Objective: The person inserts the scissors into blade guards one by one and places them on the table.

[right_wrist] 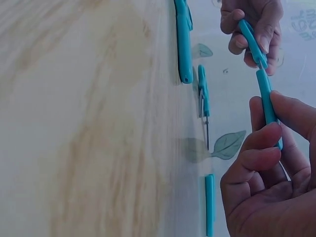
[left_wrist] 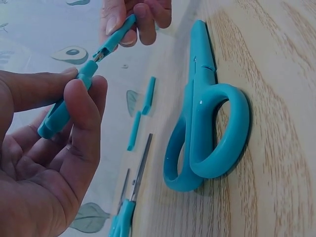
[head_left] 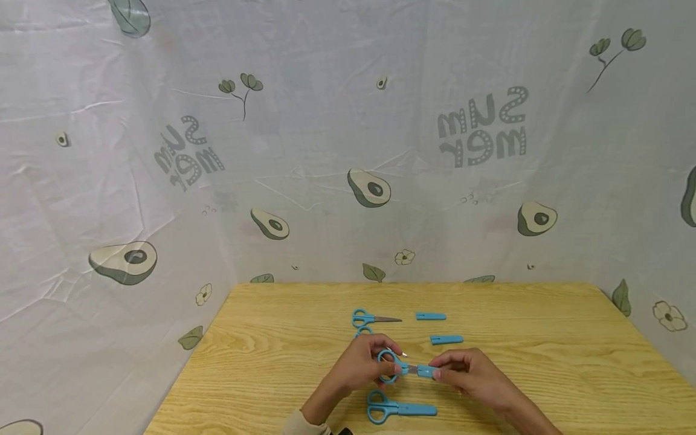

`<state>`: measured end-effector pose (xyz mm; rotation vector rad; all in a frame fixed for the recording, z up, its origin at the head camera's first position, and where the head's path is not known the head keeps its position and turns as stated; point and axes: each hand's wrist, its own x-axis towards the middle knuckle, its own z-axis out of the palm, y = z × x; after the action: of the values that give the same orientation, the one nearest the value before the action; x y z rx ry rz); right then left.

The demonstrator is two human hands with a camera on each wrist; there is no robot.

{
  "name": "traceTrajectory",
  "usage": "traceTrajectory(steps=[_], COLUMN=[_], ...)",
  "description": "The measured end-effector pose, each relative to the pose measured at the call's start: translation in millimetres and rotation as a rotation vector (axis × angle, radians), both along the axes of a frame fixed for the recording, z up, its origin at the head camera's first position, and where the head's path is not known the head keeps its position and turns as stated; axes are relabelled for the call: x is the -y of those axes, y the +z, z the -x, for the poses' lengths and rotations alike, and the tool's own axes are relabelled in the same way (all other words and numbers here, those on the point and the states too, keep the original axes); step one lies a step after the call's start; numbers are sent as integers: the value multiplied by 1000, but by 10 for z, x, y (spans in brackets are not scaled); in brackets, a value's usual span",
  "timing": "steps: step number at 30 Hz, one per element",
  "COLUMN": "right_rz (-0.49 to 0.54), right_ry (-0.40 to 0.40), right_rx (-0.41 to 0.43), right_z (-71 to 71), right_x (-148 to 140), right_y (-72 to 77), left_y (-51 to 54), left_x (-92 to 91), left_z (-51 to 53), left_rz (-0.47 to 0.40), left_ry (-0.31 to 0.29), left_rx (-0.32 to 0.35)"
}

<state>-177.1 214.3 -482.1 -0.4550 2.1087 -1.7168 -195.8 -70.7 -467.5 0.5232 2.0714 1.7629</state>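
Held scissors (head_left: 405,368) point toward the right hand (head_left: 472,373), long axis sideways.

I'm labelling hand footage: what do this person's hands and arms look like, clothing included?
The left hand and right hand are gloveless, with no rings visible. A light beige sleeve shows on the left arm; the right forearm is bare as far as it shows.

head: forward-down, far | wrists: close, across table (head_left: 544,326) | wrists share: held scissors (left_wrist: 55,119)
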Motion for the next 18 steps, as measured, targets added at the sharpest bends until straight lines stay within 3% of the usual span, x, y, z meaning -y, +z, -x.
traceTrajectory(steps=[10,18], right_rz=[-3,10], right_ry=[-6,-18], right_rx=[-35,-16], right_z=[-6,-25], right_x=[22,39], right_y=[-33,-26], left_y=[-7,-5], left_x=[5,4], left_z=[2,-10], left_rz=[26,15], left_ry=[14,34], left_rx=[-24,-19])
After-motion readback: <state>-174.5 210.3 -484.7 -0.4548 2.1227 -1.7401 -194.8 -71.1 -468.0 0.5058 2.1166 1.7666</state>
